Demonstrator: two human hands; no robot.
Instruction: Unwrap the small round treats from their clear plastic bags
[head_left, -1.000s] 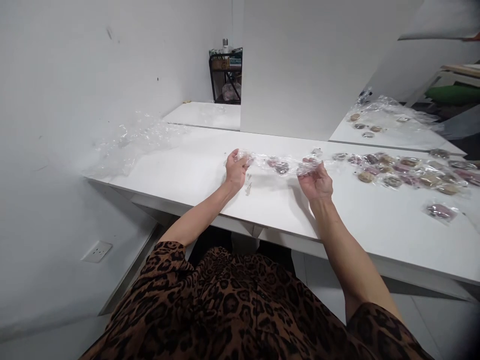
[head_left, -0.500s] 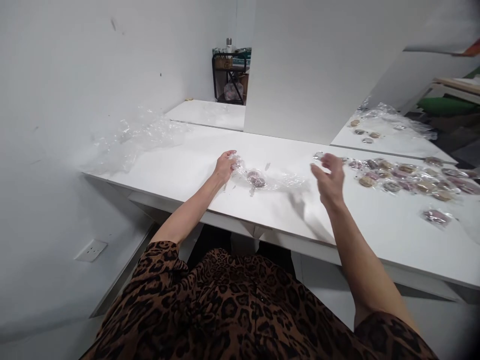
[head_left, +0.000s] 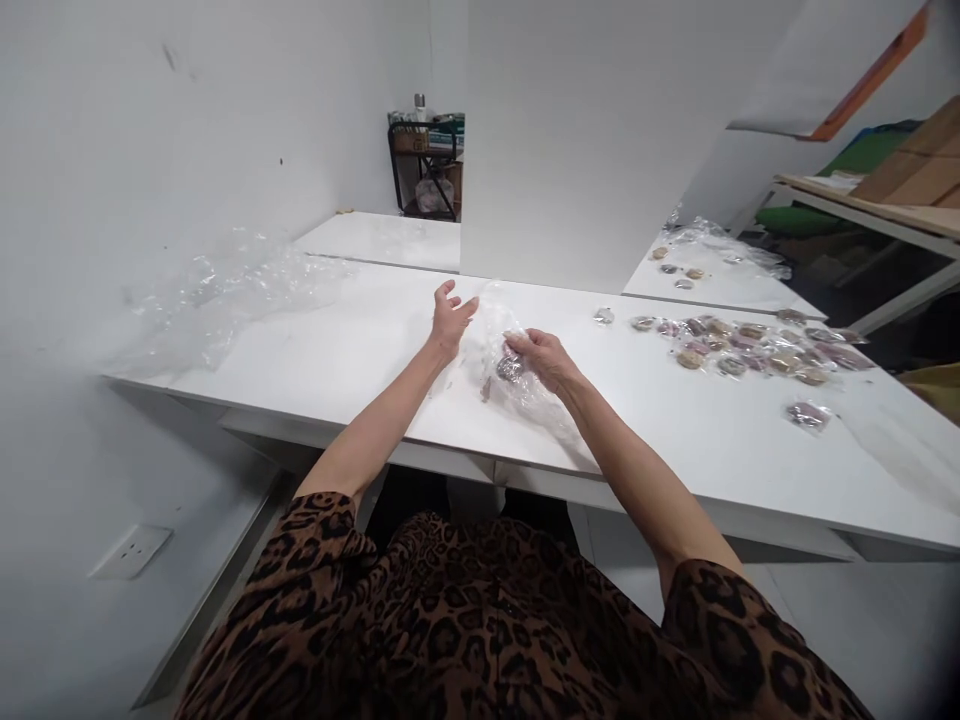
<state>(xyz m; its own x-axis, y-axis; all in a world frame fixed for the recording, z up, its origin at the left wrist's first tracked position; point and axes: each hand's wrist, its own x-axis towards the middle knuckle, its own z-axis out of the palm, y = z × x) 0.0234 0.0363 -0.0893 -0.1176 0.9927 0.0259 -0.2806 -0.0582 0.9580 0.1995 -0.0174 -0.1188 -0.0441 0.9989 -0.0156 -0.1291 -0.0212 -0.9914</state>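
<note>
- Bag (head_left: 536, 400): on or over table (head_left: 645, 430), front centre.
- Right hand (head_left: 547, 358): pinching bag by dark disc (head_left: 511, 368); light, firm grip probably best.
- Left hand (head_left: 450, 325): spread, just beside bag, contact unclear; should steady its loose end.
- Packets (head_left: 742, 343): well apart, right.

We see a white worktop (head_left: 352, 345), a dark packet (head_left: 510, 369) between its long edges, tan, mauve and grey packets (head_left: 742, 342) towards its back right corner, our brown-and-black leopard-print top (head_left: 465, 620) below its front edge.
</note>
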